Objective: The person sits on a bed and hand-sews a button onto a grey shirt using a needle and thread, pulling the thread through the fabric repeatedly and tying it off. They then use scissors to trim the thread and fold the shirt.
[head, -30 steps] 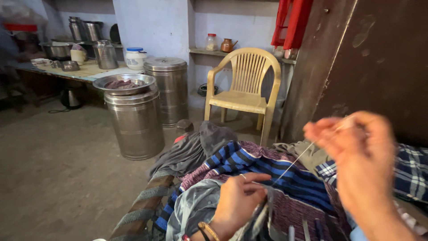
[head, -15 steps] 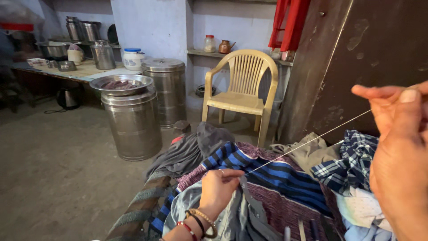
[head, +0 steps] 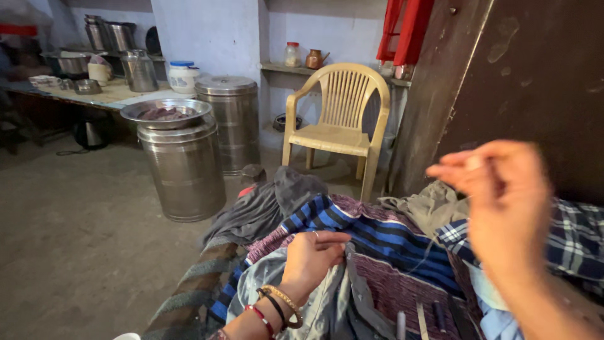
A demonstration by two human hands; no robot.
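On grey cloth (head: 327, 296), left hand (head: 311, 255) pinches; right hand (head: 503, 195) blurred.

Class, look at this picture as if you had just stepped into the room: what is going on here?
A person is hand-sewing over a heap of clothes. The left hand presses down on a grey garment lying on the blue striped cloth. The right hand is raised and blurred, fingers pinched together; the thread is barely visible. Behind stand a cream plastic chair and steel drums, one with a metal bowl on top.
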